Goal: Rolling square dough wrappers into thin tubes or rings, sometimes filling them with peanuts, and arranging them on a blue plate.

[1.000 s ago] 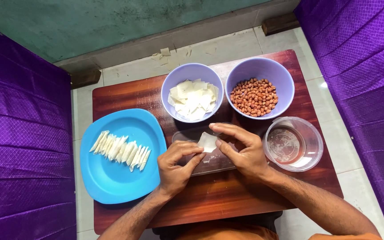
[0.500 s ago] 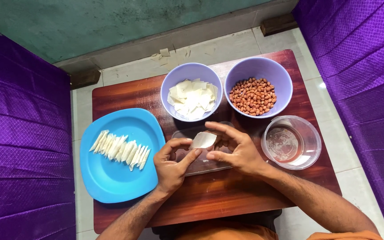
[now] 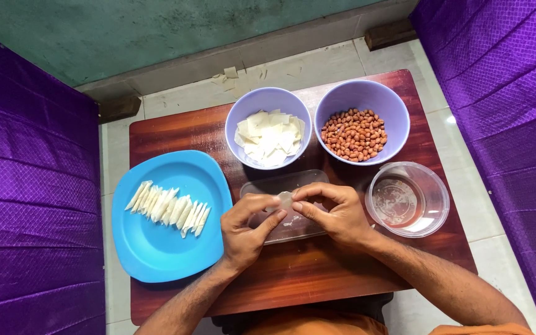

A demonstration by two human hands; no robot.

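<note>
A small pale wrapper [image 3: 286, 200], thin and whitish, sits pinched between both hands above a clear flat tray [image 3: 286, 186] at the middle of the dark wooden table [image 3: 317, 279]. Only a rounded bit of it shows between the fingertips, so its full shape and long axis cannot be told; the visible part points up, away from the person. The left hand [image 3: 246, 226] curls with thumb and forefinger closed on the wrapper's left side, and the right hand [image 3: 336, 214] does the same on its right side, the fingertips of the two hands nearly touching. Just left of the hands lies a blue plate [image 3: 156, 254] carrying a row of folded white pieces [image 3: 169, 208], lined up slantwise. Beyond the hands stand two lilac bowls side by side: the left bowl [image 3: 238, 118] holds flat white wrappers, the right bowl [image 3: 398, 118] holds peanuts [image 3: 355, 134]. A clear round container [image 3: 435, 198] stands just right of the right hand. Bare wood lies open between the hands and the near table edge. Purple cloth [image 3: 32, 205] hangs close on both sides of the table.
</note>
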